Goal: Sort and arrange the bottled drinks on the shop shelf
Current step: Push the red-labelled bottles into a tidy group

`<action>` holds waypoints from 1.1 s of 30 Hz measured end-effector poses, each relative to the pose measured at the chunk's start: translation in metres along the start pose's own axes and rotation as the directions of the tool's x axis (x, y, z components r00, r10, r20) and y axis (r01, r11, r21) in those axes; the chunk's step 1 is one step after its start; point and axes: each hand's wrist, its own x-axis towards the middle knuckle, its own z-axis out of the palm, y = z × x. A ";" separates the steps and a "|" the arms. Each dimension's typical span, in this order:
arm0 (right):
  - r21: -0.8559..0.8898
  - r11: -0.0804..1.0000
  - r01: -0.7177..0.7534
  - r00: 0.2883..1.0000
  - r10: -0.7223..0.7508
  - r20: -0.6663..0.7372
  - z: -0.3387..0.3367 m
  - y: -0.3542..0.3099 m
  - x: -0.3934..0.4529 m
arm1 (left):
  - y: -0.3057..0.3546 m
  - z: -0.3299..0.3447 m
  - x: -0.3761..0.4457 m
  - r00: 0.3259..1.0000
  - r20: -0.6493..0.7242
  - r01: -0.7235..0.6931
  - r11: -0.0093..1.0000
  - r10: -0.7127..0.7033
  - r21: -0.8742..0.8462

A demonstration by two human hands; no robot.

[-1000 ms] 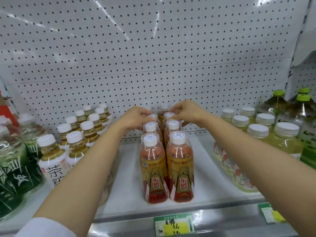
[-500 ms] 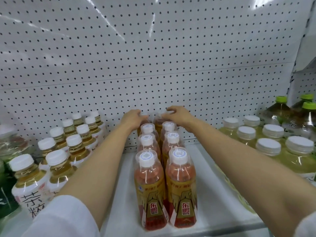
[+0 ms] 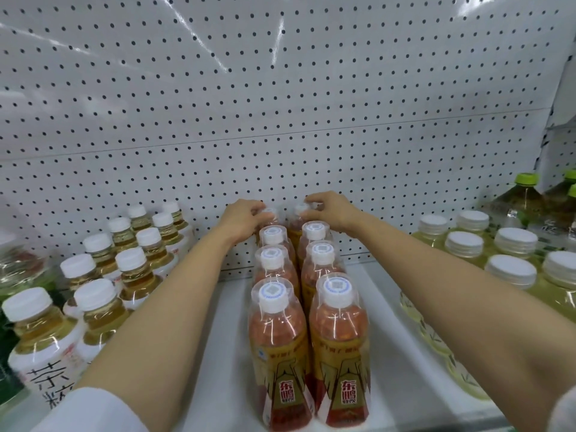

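Two rows of orange drink bottles (image 3: pixel 338 344) with white caps and gold-red labels run from the front of the white shelf (image 3: pixel 227 353) back to the pegboard. My left hand (image 3: pixel 243 218) grips the top of the rearmost bottle in the left row (image 3: pixel 270 213). My right hand (image 3: pixel 332 210) grips the cap of the rearmost bottle in the right row (image 3: pixel 300 210). Both arms reach along either side of the rows. The bodies of the two rear bottles are mostly hidden behind the bottles in front.
Amber tea bottles (image 3: pixel 134 269) with white caps stand in rows on the left. Pale green-tea bottles (image 3: pixel 511 269) with white caps fill the right, with larger green-capped bottles (image 3: pixel 526 194) behind them. The pegboard wall (image 3: pixel 280 120) backs the shelf. Bare shelf strips flank the orange rows.
The view has dipped and moved closer to the shelf. Both hands have stayed at the rear bottles, reaching slightly further back toward the pegboard.
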 end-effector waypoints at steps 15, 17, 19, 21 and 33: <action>0.157 0.978 -0.138 0.990 0.132 0.051 -0.009 -0.017 -0.058 | 0.030 -0.012 -0.060 0.996 0.083 0.030 0.990 -0.019 -0.135; 0.132 0.991 -0.025 0.994 0.039 -0.100 -0.005 -0.026 -0.085 | 0.042 -0.013 -0.088 0.997 0.016 -0.078 0.988 0.081 -0.134; 0.092 0.984 0.154 0.954 -0.124 -0.272 0.000 -0.031 -0.121 | 0.047 -0.014 -0.120 0.978 -0.072 -0.202 0.977 0.196 -0.075; 0.016 0.948 0.318 0.863 -0.283 -0.419 0.009 -0.027 -0.161 | 0.041 -0.009 -0.151 0.936 -0.176 -0.309 0.951 0.306 0.013; -0.485 0.730 0.482 0.551 -0.683 -0.480 0.050 -0.001 -0.242 | 0.026 0.045 -0.224 0.732 -0.189 -0.475 0.690 0.654 0.546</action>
